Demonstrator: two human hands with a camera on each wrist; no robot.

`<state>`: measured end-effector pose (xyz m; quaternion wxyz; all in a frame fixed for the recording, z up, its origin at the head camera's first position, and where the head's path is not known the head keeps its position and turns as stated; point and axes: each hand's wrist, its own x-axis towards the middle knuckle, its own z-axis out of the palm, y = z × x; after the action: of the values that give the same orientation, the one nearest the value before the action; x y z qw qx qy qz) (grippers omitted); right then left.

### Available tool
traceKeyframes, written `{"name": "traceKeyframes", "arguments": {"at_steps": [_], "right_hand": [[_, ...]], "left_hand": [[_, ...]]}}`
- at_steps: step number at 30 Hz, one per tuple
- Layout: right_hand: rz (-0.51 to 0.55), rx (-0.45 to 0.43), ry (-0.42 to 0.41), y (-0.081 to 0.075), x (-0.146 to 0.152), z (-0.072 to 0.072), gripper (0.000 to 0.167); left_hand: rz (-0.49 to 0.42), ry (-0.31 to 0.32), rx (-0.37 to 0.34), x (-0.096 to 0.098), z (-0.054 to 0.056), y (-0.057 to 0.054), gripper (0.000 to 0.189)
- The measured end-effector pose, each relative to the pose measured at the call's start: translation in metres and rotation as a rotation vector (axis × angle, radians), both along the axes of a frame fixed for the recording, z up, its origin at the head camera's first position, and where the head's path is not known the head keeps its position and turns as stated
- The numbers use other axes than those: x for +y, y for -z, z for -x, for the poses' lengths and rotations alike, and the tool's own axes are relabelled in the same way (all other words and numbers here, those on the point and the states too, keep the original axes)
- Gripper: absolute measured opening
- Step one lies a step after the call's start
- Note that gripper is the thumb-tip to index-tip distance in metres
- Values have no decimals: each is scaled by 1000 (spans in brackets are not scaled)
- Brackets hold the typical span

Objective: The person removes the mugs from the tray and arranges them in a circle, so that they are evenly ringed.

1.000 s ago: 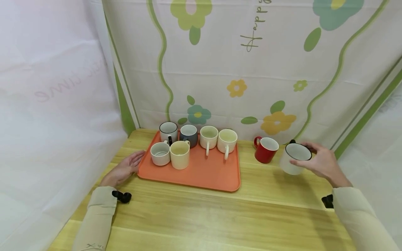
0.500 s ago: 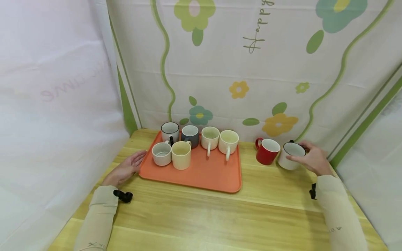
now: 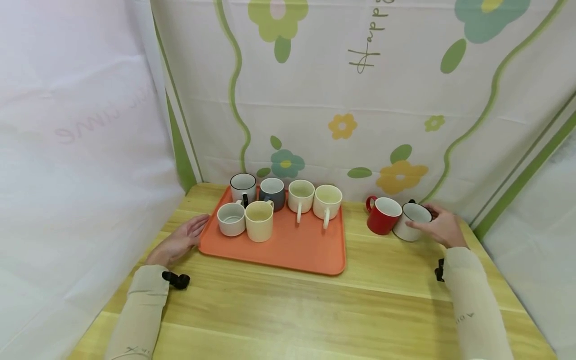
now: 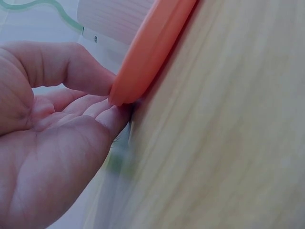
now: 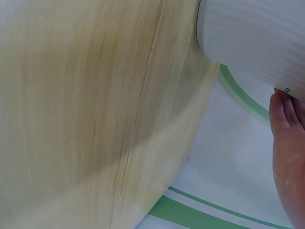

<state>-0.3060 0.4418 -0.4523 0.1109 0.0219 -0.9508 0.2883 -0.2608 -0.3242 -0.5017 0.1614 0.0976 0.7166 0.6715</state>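
Observation:
At the right of the table, my right hand (image 3: pixel 443 227) grips a white mug (image 3: pixel 410 231) with a black rim, thumb on the near side and fingers around the far side. This mug stands close beside a red mug (image 3: pixel 381 220); whether they touch I cannot tell. In the right wrist view, the white mug's side (image 5: pixel 252 38) hides part of the fingers. At the left, my left hand (image 3: pixel 182 241) holds the left edge of an orange tray (image 3: pixel 306 255). The left wrist view has its thumb against the tray's rim (image 4: pixel 143 62) and its fingers beneath.
Several mugs stand on the tray: a black-rimmed white one (image 3: pixel 243 186), a dark grey one (image 3: pixel 275 199), a low white one (image 3: pixel 231 226), a cream one (image 3: pixel 259 227) and two pale ones at the back right. A printed curtain (image 3: pixel 306 90) hangs behind the wooden table (image 3: pixel 292 315).
My right hand has moved left with the black-rimmed white mug, bringing it down next to the red mug. The left hand and the tray stay in place.

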Motion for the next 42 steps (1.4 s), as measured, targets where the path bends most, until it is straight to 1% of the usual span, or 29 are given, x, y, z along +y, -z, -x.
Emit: {"name": "traceKeyframes", "arguments": {"at_steps": [3, 6, 7, 9, 12, 14, 19, 23, 26, 27, 30, 32, 34, 37, 39, 42], "right_hand": [[1, -27, -8, 0, 2, 0, 70], [0, -61, -21, -3, 2, -1, 75], [-2, -81, -26, -5, 1, -2, 79], [12, -120, -43, -10, 1, -2, 91], [45, -161, -59, -22, 0, -3, 105], [59, -170, -66, -30, -2, -4, 112], [59, -170, -104, -55, -21, -9, 108], [28, -156, -166, -73, -51, -10, 102], [-1, -125, -223, -79, -78, -9, 98], [4, -123, -243, -81, -88, -8, 98], [23, -98, -312, -80, -119, -6, 96], [10, -77, -348, -80, -143, -7, 95], [-3, -43, -408, -79, -167, -8, 93], [-10, -1, -476, -76, -202, -10, 91], [26, 6, -529, -74, -224, -11, 89], [67, 4, -573, -68, -255, -13, 86]], "left_hand": [[5, 6, -2, 1, 1, 0, 92], [0, 9, -3, 1, 1, -1, 91], [0, 10, -1, 2, 1, -1, 90], [-1, 10, 2, 1, 1, -2, 89], [1, 5, -1, 1, 0, -2, 90], [6, 4, -1, 0, 0, -2, 91], [31, 8, 9, -3, -1, -1, 92], [25, 11, 6, -4, -2, -1, 92], [6, 14, 0, -4, -2, -2, 92], [1, 15, -1, -3, -2, -3, 93], [-11, 14, -7, -2, -2, -4, 93], [-16, 15, -11, -1, -1, -4, 94], [-17, 16, -14, 0, -1, -3, 94], [0, 23, -8, 0, 0, -2, 94], [16, 14, -4, 0, 0, -2, 94], [42, 10, 4, -1, 0, -2, 95]]}}
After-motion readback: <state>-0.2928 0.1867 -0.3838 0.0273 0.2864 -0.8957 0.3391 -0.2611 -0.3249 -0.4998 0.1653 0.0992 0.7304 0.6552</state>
